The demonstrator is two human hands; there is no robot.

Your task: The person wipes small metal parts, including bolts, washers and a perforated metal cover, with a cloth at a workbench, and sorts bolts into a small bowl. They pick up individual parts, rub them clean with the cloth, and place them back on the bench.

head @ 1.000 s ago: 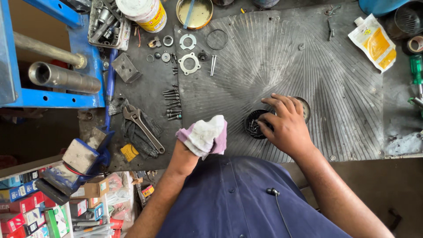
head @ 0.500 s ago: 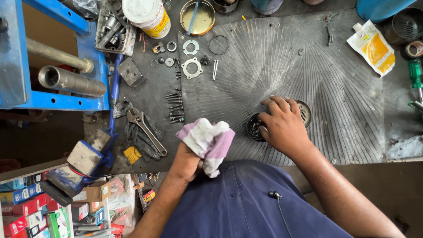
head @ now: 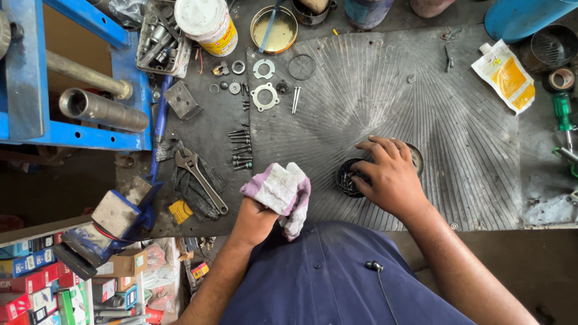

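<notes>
L hand [head: 256,219] w/ rag [head: 280,192] unmoved; R hand [head: 388,174] still on round part [head: 349,179].

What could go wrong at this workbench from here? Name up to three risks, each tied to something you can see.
1. The right hand rests on a dark round part near the bench edge; a nudge might push it off.
2. The loose bolts beside the adjustable wrench could roll or scatter if brushed by the rag in the left hand.
3. The open tin with a tool resting in it could tip and spill.
</notes>
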